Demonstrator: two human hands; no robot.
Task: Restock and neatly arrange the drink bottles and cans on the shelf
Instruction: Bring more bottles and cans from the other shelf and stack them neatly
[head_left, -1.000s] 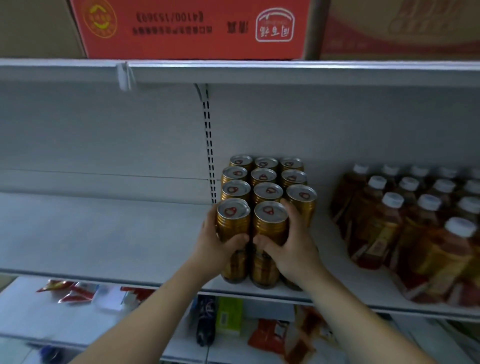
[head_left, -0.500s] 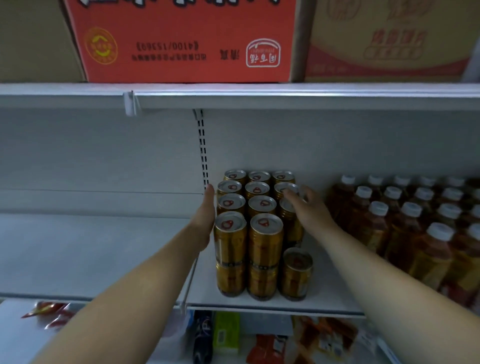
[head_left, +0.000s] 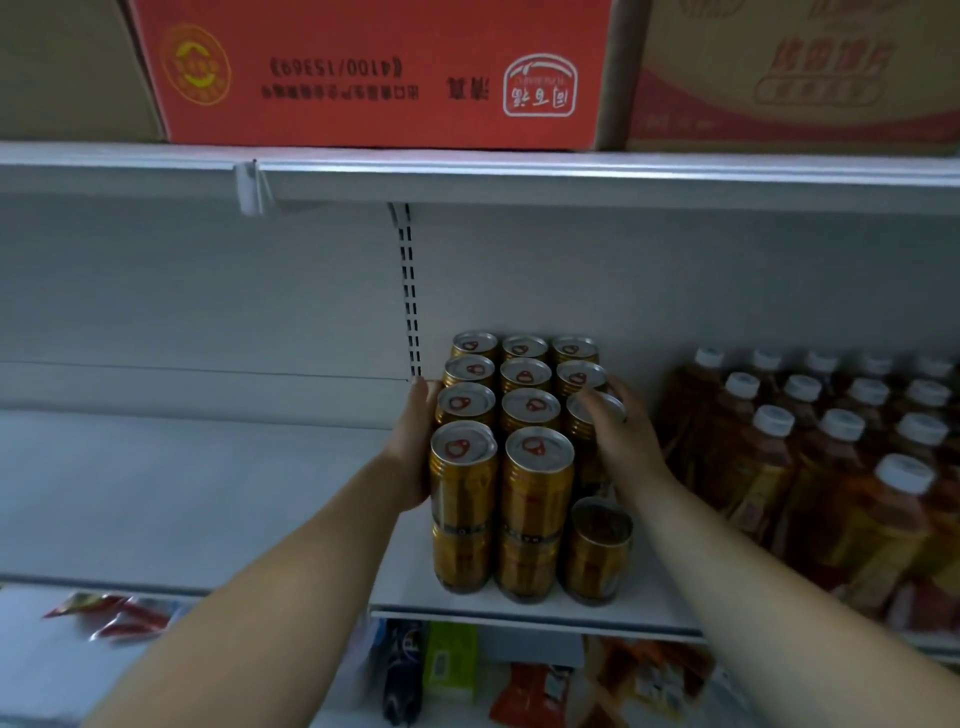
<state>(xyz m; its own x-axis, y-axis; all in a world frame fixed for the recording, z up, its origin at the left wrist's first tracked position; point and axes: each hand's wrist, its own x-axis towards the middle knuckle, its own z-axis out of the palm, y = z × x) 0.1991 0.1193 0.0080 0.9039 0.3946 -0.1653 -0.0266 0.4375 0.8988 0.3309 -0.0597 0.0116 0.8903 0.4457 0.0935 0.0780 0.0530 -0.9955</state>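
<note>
A white metal shelf (head_left: 519, 610) carries a block of gold ribbed drink cans (head_left: 525, 410), stacked two tiers high in three columns; all places here are told from this block. Directly above it, on the next board up, sits a red cardboard carton (head_left: 363, 73), with a brown cardboard carton (head_left: 789, 78) up and to the right. Just right of the block, on the same shelf, stand rows of amber plastic bottles with white caps (head_left: 831, 457). The left hand (head_left: 415, 447) lies flat against the block's left side, fingers straight, pressing the front cans. The right hand (head_left: 623, 441) is at the block's right side, fingers curled round an upper-tier can (head_left: 577, 423), gripping it. At the block's front right corner a single gold can (head_left: 597, 551) stands one tier high.
</note>
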